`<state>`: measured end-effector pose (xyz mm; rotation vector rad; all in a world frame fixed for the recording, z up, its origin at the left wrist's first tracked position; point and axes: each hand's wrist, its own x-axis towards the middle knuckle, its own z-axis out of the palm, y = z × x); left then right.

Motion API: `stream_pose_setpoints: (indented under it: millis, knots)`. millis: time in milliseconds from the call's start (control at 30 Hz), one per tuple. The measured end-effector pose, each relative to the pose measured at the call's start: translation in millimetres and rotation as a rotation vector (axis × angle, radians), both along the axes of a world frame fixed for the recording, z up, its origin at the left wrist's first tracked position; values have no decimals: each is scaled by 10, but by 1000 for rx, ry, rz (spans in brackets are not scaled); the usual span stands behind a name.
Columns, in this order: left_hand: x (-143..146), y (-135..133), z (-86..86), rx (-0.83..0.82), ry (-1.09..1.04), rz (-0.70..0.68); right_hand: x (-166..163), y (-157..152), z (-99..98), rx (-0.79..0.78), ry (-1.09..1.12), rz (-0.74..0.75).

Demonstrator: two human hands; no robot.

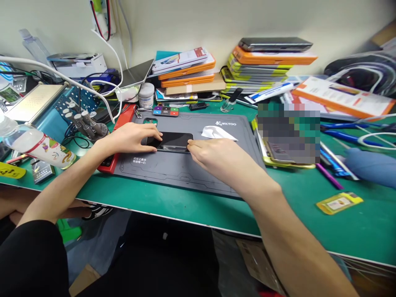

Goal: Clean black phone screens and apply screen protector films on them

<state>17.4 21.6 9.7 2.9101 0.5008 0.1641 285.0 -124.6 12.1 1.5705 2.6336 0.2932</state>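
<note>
A black smartphone (176, 137) lies screen up on the grey work mat (185, 173), a pale streak across its glass. My left hand (133, 138) rests at its left end, thumb and forefinger along the two long edges, gripping it. At the right end, the fingers of my right hand (213, 152) are pressed together against the phone; what they pinch, if anything, is hidden. A crumpled white wipe (218, 133) sits on the mat just behind my right hand. Past my left hand, a green circuit board (150, 122) shows in a recess of the mat.
A red device (108, 164) borders the mat's left side. Further left stand a screwdriver stand (89, 123) and a plastic bottle (43, 144). Stacked boxes (260, 70) line the wall. Blue pliers (346, 134) and a yellow packet (339, 203) lie right, near another person's sleeve (374, 165).
</note>
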Motion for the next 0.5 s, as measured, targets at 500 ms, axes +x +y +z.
stream_pose_setpoints:
  millis: [500]
  knots:
    - [12, -22, 12, -15, 8, 8, 20, 7, -28, 27, 16, 11]
